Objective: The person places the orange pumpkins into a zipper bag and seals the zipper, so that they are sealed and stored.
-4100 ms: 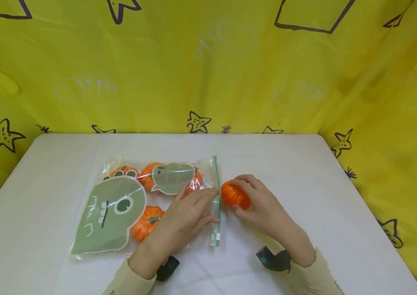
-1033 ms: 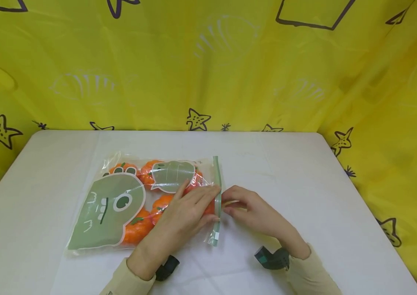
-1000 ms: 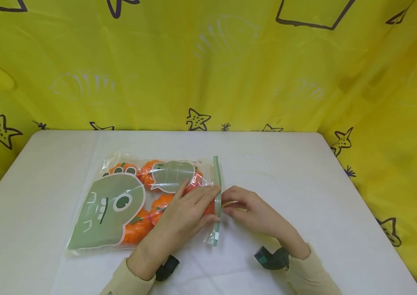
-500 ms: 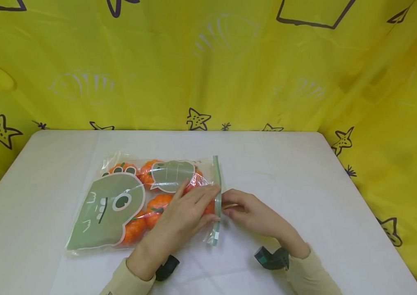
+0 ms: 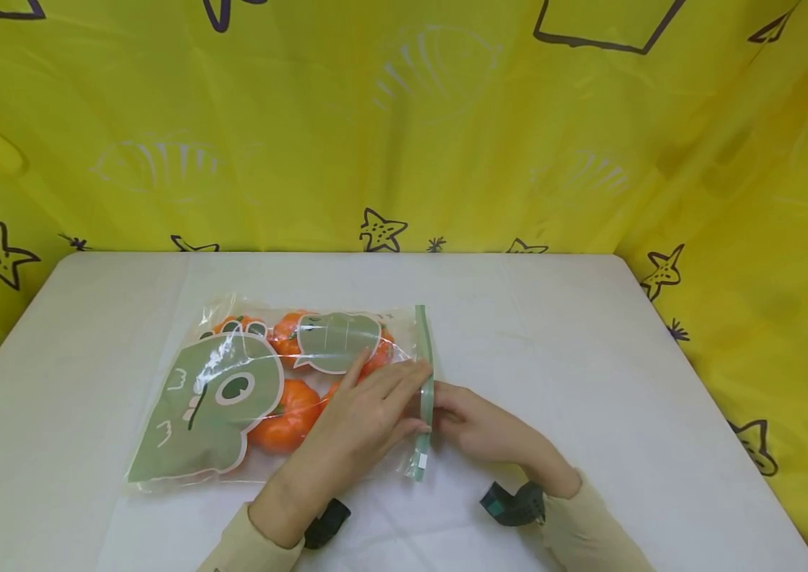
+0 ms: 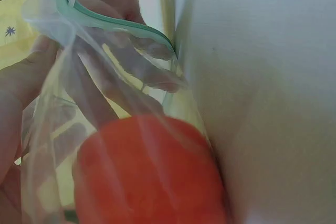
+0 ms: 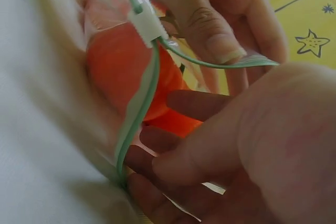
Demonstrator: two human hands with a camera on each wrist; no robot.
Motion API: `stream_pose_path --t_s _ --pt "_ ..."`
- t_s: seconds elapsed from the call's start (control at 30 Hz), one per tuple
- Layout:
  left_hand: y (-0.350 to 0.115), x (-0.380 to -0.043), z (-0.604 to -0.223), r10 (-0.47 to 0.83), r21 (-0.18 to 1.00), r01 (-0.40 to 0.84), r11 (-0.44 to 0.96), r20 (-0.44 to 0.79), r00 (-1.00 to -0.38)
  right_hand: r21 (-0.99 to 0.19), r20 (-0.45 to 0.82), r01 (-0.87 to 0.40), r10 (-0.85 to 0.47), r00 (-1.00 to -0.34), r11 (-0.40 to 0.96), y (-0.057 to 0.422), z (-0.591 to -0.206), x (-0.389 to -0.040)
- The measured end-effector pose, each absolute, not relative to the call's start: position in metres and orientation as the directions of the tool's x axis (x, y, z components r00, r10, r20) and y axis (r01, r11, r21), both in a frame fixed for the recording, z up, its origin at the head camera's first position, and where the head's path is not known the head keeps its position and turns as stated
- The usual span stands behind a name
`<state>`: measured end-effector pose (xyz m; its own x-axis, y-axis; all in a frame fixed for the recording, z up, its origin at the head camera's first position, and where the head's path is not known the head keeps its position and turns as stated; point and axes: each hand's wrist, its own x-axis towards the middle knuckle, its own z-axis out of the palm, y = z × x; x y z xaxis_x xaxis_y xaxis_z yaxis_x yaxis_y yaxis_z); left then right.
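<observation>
A clear zip bag [image 5: 185,437] with a green dinosaur print lies on the white table, its green-edged mouth to the right. Inside are several orange toy pumpkins [image 5: 289,421] with green stems. My left hand [image 5: 364,417] lies across the bag near the mouth, thumb and fingers holding its upper lip raised. My right hand [image 5: 485,429] reaches into the mouth from the right, fingertips hidden in the head view. Up close in the right wrist view, its loosely extended fingers [image 7: 191,103] reach past the green edge to an orange pumpkin [image 7: 121,72]. A white slider [image 7: 147,24] sits on the zip.
The white table [image 5: 532,318] runs out to a yellow curtain [image 5: 303,159] with sea-creature drawings at the back and both sides. Dark wrist mounts [image 5: 514,504] stick out below both wrists, close over the tabletop.
The pumpkin held outside by my right hand four seconds ago is gone from the table. My right fingers have moved left into the bag's mouth, and the lower pumpkins have shifted inside.
</observation>
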<state>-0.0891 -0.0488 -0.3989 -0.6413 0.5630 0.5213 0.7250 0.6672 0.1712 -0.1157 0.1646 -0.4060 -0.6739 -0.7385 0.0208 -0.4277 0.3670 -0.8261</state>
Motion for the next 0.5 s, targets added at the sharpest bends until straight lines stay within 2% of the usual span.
stream_pose_path --t_s 0.33,0.5 --pt "-0.049 -0.087 -0.397 0.558 0.199 0.701 0.685 0.475 -0.68 -0.81 0.007 -0.423 -0.715 -0.699 0.407 0.168 -0.408 -0.119" --pt "-0.05 -0.087 -0.397 0.559 0.193 0.69 0.698 0.455 -0.693 -0.835 -0.04 -0.336 -0.658 -0.752 0.435 0.176 -0.402 -0.121"
